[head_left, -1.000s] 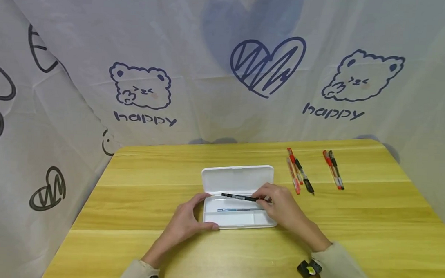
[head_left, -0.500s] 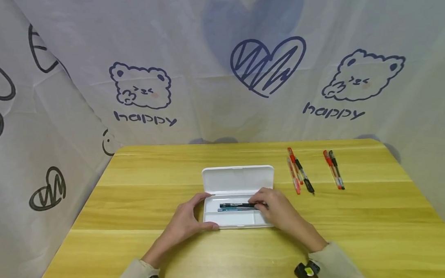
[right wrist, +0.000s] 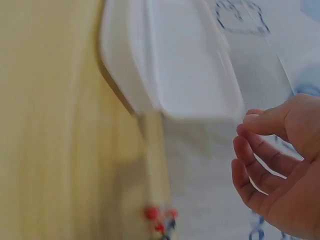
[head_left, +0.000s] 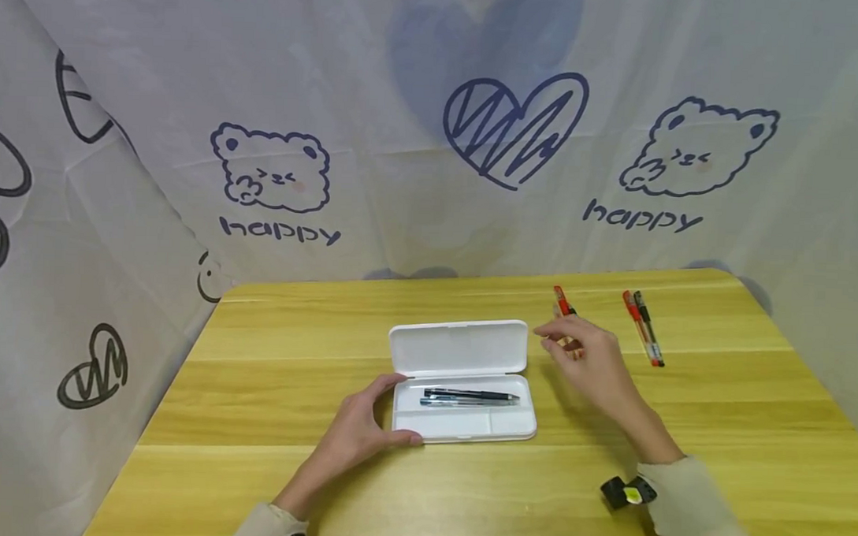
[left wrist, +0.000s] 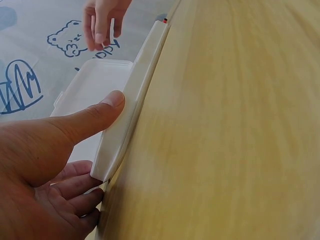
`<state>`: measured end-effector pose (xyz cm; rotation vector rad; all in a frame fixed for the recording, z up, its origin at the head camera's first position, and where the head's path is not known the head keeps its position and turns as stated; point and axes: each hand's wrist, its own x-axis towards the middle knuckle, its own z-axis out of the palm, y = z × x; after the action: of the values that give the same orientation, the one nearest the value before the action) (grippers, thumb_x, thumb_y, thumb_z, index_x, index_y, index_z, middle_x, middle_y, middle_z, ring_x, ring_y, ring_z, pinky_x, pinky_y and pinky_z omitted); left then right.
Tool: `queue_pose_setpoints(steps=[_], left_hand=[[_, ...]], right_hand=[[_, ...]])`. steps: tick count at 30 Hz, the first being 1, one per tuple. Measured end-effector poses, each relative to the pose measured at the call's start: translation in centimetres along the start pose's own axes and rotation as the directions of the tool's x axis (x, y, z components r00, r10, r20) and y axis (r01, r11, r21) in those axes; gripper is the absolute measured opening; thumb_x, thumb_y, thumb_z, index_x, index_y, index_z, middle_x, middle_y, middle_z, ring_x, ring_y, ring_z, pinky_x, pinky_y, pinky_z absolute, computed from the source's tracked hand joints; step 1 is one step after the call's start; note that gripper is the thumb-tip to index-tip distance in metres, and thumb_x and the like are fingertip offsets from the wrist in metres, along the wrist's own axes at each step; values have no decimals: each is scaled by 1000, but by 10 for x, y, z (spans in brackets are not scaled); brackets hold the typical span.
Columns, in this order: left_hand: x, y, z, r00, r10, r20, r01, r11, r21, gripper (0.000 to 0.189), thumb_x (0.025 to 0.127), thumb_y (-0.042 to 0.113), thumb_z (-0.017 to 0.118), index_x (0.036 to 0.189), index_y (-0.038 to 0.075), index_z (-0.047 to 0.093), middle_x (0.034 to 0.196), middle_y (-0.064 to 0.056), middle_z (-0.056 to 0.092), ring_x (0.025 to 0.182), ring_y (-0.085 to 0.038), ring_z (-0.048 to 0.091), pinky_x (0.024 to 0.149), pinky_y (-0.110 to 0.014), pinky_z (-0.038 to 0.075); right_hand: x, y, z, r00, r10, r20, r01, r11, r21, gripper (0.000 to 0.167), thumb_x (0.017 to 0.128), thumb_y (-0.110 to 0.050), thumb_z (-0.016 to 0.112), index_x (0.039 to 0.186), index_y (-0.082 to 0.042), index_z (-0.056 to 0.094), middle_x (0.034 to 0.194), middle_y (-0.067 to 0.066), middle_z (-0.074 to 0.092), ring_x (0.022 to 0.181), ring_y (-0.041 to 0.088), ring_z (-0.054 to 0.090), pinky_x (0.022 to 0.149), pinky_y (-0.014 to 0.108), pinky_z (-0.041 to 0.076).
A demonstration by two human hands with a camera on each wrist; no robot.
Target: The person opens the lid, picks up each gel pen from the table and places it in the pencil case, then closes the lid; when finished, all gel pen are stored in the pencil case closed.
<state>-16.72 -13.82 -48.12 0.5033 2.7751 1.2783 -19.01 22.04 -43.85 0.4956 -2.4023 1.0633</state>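
Observation:
A white pencil case [head_left: 462,348] lies on the table with its lid raised at the back. In its rear compartment a black pen [head_left: 470,394] and a blue pen [head_left: 453,403] lie side by side. My left hand [head_left: 358,425] grips the case's left end, thumb along the front wall and fingers behind, as the left wrist view also shows. My right hand [head_left: 596,368] hovers right of the case, fingers loosely bent and holding nothing. Beneath it, a red-capped pen [head_left: 560,296] peeks out; the other pens in that group are mostly hidden by the hand.
Farther right, a red pen [head_left: 636,315] and a black pen [head_left: 648,323] lie together on the wood-grain table [head_left: 269,365]. A white cloth with drawings [head_left: 389,180] hangs behind the table and along its left side.
My right hand lowered the black pen into the case beside the blue one, let go, and moved right and back over the nearer pen group. The left hand stayed on the case.

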Motion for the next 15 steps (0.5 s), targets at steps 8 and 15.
queue_pose_setpoints(steps=[8, 15], left_hand=[[0, 1, -1, 1000, -3, 3, 3, 1000, -10, 90, 58, 34, 102, 136, 16, 62, 137, -6, 66, 127, -28, 59, 112, -48, 42], [0, 1, -1, 1000, 2, 5, -2, 1000, -8, 90, 58, 36, 101, 137, 17, 62, 137, -5, 65, 127, -28, 59, 112, -48, 42]], right_hand=[[1, 32, -41, 983, 97, -156, -98, 995, 2, 19, 94, 4, 70, 112, -1, 76, 105, 14, 74, 91, -1, 61, 74, 5, 48], [-7, 62, -62, 952, 221, -212, -236, 971, -46, 19, 96, 0, 68, 114, 0, 75, 109, 20, 74, 90, -12, 53, 72, 1, 43]])
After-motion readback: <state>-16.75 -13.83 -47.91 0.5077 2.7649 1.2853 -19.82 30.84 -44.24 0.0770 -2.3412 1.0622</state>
